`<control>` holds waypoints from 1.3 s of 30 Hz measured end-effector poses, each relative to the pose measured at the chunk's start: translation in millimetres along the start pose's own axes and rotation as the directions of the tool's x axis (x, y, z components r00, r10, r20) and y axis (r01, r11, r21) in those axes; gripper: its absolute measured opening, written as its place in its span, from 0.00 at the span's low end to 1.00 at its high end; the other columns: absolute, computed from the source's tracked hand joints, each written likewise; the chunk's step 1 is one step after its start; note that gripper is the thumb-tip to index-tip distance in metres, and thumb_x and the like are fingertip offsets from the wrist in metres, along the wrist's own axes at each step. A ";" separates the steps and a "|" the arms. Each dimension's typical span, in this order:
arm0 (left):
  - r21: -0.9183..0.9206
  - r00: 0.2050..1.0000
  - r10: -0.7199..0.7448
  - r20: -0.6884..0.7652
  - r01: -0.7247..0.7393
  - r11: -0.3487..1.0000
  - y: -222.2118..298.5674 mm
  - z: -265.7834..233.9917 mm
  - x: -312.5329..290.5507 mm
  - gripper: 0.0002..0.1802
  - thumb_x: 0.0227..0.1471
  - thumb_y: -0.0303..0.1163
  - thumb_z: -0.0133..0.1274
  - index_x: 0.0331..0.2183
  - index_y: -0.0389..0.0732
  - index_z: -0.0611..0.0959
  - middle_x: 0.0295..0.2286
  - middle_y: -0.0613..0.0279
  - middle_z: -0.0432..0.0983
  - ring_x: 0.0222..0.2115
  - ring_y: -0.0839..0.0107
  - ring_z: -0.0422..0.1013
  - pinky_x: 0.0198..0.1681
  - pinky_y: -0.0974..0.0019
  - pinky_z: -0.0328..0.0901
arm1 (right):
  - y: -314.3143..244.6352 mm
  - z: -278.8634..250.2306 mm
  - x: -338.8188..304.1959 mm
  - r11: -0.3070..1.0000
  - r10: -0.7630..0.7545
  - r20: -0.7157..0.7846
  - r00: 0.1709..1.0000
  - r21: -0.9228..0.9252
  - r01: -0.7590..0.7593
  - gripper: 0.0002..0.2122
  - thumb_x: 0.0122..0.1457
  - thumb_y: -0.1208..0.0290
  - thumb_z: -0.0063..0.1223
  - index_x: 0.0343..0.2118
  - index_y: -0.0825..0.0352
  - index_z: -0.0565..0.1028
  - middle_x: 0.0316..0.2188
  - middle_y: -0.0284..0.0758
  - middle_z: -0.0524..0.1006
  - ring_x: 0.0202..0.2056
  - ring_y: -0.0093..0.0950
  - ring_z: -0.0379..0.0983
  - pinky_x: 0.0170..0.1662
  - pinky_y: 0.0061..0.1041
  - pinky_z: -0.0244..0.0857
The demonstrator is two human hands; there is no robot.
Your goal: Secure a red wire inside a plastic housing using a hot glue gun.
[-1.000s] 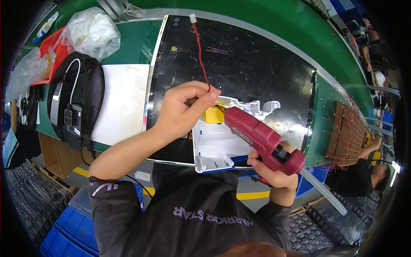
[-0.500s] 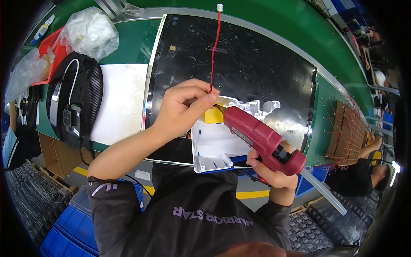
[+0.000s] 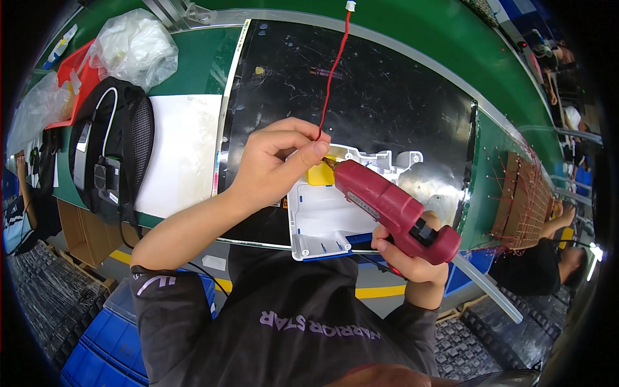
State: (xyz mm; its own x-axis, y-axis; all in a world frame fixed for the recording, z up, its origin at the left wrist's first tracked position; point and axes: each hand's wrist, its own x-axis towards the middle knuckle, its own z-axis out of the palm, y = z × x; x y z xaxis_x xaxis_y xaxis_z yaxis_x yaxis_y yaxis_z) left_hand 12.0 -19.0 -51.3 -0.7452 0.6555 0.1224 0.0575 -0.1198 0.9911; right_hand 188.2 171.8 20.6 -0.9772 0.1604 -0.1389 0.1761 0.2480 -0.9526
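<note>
Between its thumb and forefinger my left hand [image 3: 277, 161] pinches a red wire [image 3: 333, 71], which stretches away to a white connector [image 3: 351, 6] at its far end. My right hand [image 3: 412, 258] is wrapped round the handle of a dark red hot glue gun [image 3: 380, 193]. A clear glue stick [image 3: 487, 287] sticks out of the gun's back. Its nozzle points at a yellow piece [image 3: 319, 175] in a white plastic housing [image 3: 332, 216], right beside my left fingertips. My left hand hides the wire's near end, and the gun covers part of the housing.
Under the housing lies a black mat [image 3: 277, 77] on the green table. To the left are a white sheet [image 3: 184, 148], a black mesh bag [image 3: 109, 148] and a red bin [image 3: 76, 84] with plastic bags. A brown board with red wires [image 3: 519, 203] stands at right; another person [image 3: 541, 264] sits beyond.
The wire's far end with the white connector has swung a little to the right. Both hands and the glue gun have hardly moved. At far left, another person's arm has come into view.
</note>
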 end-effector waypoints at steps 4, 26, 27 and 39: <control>-0.001 1.000 0.006 0.000 -0.006 1.000 0.1 0.0 -0.2 0.08 0.53 0.27 0.56 0.28 0.30 0.83 0.35 0.55 0.76 0.33 0.75 0.72 0.35 0.74 0.65 | 3.0 -2.4 1.6 0.999 -0.024 0.034 0.999 -0.032 0.025 0.07 0.42 0.78 0.63 0.26 0.68 0.76 0.21 0.35 0.77 0.21 0.29 0.76 0.27 0.24 0.67; -0.010 1.000 0.004 -0.003 -0.004 1.000 -1.9 -0.2 -0.3 0.09 0.53 0.28 0.57 0.28 0.31 0.83 0.35 0.56 0.76 0.32 0.76 0.71 0.33 0.76 0.65 | -2.5 -3.5 0.7 0.999 0.018 0.017 1.000 -0.034 -0.017 0.06 0.40 0.79 0.62 0.23 0.67 0.77 0.20 0.34 0.77 0.20 0.28 0.76 0.26 0.24 0.67; -0.006 1.000 -0.001 -0.003 0.001 1.000 -1.8 -0.2 -0.3 0.09 0.53 0.28 0.57 0.28 0.31 0.83 0.35 0.56 0.76 0.32 0.77 0.72 0.33 0.76 0.65 | -2.4 -2.7 0.0 0.999 0.016 0.005 1.000 -0.028 -0.016 0.06 0.40 0.79 0.63 0.23 0.67 0.77 0.20 0.34 0.77 0.21 0.28 0.76 0.26 0.24 0.67; -0.026 1.000 0.005 -0.005 -0.005 1.000 -1.5 0.8 -0.5 0.09 0.53 0.28 0.57 0.28 0.31 0.83 0.35 0.56 0.76 0.32 0.76 0.71 0.34 0.75 0.66 | -0.5 -2.6 -0.4 1.000 0.009 0.011 1.000 -0.013 -0.009 0.07 0.40 0.79 0.63 0.24 0.66 0.76 0.22 0.34 0.76 0.22 0.28 0.75 0.26 0.24 0.67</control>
State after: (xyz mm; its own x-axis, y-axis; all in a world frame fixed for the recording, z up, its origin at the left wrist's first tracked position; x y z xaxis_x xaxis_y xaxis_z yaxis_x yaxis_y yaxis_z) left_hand 12.8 -18.5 -52.9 -0.7485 0.6508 0.1274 0.0446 -0.1423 0.9888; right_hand 188.8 174.1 21.8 -0.9768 0.1522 -0.1503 0.1863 0.2594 -0.9476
